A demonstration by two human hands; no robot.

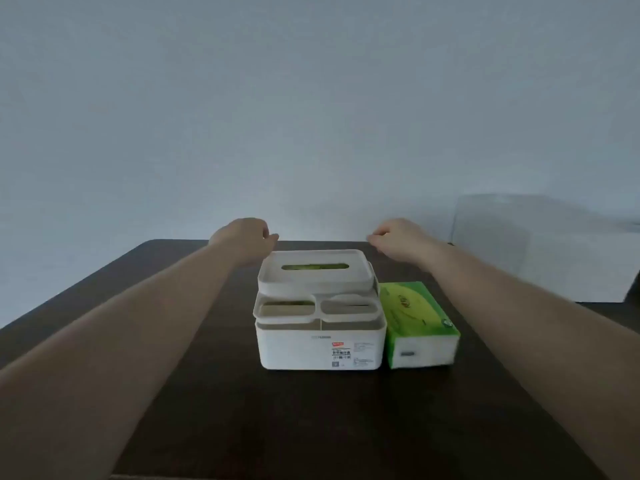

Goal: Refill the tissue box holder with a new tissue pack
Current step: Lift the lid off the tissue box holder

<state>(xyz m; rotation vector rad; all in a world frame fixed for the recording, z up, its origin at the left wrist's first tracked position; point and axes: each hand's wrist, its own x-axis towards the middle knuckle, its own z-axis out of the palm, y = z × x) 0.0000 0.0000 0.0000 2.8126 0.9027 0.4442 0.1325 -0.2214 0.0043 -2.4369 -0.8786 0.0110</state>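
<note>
We reach past the white holder (320,341) with both arms, left hand (246,237) and right hand (398,239) loosely curled and empty, flanking its lid (313,270), likely to lift it. Green shows through the slot. The new tissue pack (417,323) lies just beside the holder's right wall, within easy reach. The dark worktop (311,427) offers open room in front; its far edge sits close behind our hands.

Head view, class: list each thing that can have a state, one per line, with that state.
Tissue box holder: upright on the table.
Lid: on the holder, something green showing in its slot.
Tissue pack: sealed, lying at the holder's right side.
Left hand: loosely curled, empty, near the lid's far corner.
Right hand: loosely curled, empty.
</note>
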